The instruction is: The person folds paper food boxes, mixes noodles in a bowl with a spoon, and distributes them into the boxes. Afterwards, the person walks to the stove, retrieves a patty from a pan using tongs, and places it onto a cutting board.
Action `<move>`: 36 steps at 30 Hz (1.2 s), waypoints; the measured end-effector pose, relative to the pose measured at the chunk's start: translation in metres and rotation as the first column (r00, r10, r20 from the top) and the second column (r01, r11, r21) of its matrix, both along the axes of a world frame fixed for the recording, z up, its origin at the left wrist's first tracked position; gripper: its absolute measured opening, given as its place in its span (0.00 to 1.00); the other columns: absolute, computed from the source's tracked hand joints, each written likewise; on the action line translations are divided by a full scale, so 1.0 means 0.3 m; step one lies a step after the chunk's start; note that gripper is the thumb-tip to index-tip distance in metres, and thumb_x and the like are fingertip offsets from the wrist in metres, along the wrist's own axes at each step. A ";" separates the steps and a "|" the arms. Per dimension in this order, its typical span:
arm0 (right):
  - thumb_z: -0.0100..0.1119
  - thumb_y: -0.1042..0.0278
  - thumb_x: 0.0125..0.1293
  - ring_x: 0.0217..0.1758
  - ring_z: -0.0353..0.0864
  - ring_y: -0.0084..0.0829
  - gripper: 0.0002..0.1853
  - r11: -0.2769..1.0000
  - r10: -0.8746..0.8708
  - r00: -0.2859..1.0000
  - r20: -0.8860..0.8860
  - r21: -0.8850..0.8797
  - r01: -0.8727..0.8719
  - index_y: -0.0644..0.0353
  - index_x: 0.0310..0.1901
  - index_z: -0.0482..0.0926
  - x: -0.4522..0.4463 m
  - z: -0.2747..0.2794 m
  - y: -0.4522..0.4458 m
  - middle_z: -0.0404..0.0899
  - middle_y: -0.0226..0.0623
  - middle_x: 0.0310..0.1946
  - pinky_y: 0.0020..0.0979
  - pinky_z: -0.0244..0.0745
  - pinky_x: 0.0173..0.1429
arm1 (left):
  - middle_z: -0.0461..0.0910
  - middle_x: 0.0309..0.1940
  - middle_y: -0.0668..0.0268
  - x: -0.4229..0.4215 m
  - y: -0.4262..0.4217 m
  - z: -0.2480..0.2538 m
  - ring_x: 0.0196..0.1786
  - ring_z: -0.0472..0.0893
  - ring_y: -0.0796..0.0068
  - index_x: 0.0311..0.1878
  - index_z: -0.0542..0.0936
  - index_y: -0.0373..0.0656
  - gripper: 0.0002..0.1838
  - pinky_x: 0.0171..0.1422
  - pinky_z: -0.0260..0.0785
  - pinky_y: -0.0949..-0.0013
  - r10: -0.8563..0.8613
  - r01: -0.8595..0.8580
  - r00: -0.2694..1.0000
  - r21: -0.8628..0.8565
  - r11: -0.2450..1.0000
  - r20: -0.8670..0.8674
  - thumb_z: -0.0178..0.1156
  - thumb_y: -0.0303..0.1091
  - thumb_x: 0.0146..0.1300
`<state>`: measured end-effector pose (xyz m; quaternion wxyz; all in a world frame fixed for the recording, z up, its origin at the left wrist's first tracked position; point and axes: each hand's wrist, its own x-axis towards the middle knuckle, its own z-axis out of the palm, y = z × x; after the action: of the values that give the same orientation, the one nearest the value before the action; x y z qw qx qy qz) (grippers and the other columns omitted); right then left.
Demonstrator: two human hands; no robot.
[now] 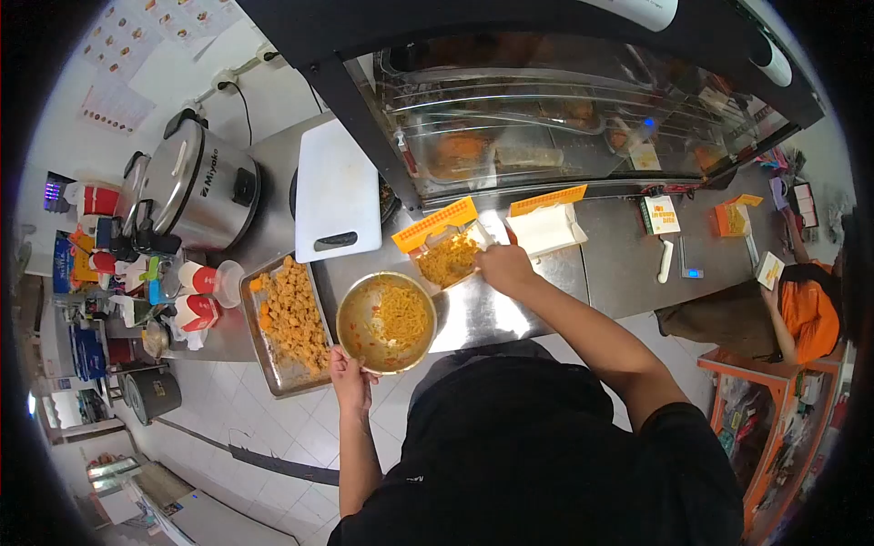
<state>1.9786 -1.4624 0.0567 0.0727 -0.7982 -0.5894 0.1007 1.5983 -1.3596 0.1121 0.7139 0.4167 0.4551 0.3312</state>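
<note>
A steel counter (464, 323) is running across the room, catching bright light, while pale floor tiles (205, 400) are showing below it. A glass case (537, 118) is standing along its far side, a cooker (205, 173) is sitting at the left, and a white board (337, 187) is lying between them. At the far right, another person (810, 314) in orange is holding a small carton (769, 271).

The noodles (401, 314) are looking yellow and tangled, with reddish bits among them; they are lying in a round metal bowl (353, 314) at the counter's near edge. The left hand (353, 378) is pinching the bowl's rim between thumb and fingers. The right hand (505, 270) is curling at the side of an orange-lidded box (435, 225); whether its fingers are gripping anything cannot be told.

That box is holding more noodles. A second box (546, 229) is standing open just beside it, its inside hidden. Left of the bowl, a tray (293, 389) is carrying crumbly, golden-brown pieces (296, 314).
</note>
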 end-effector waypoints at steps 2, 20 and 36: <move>0.61 0.64 0.62 0.35 0.89 0.42 0.07 0.993 -0.092 0.996 0.001 0.070 0.091 0.57 0.34 0.84 -0.001 -0.011 -0.010 0.86 0.41 0.30 0.45 0.84 0.41 | 0.78 0.27 0.66 -0.009 0.000 0.001 0.18 0.81 0.74 0.43 0.65 0.47 0.09 0.16 0.72 0.76 0.008 -0.008 1.000 0.003 1.000 -0.001 0.54 0.21 0.69; 0.57 0.59 0.72 0.37 0.86 0.48 0.13 0.925 -0.269 0.926 -0.266 0.196 0.325 0.58 0.35 0.82 -0.063 0.211 -0.141 0.84 0.44 0.30 0.49 0.80 0.44 | 0.79 0.28 0.63 0.105 -0.033 -0.021 0.20 0.82 0.73 0.42 0.66 0.45 0.09 0.17 0.74 0.73 -0.098 0.098 0.995 -0.005 0.995 -0.035 0.51 0.18 0.66; 0.64 0.63 0.60 0.42 0.86 0.40 0.06 0.982 0.075 0.993 0.094 0.168 -0.090 0.55 0.32 0.85 0.558 0.236 -0.421 0.82 0.36 0.31 0.42 0.83 0.44 | 0.74 0.23 0.63 1.030 -0.187 0.051 0.19 0.80 0.70 0.36 0.62 0.49 0.13 0.19 0.80 0.69 -0.244 0.219 0.955 -0.153 0.964 -0.169 0.56 0.21 0.65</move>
<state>2.1461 -1.5888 0.1273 0.1114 -0.7673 -0.6313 0.0172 1.9073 -1.4157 0.1274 0.7281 0.4481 0.4888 0.1736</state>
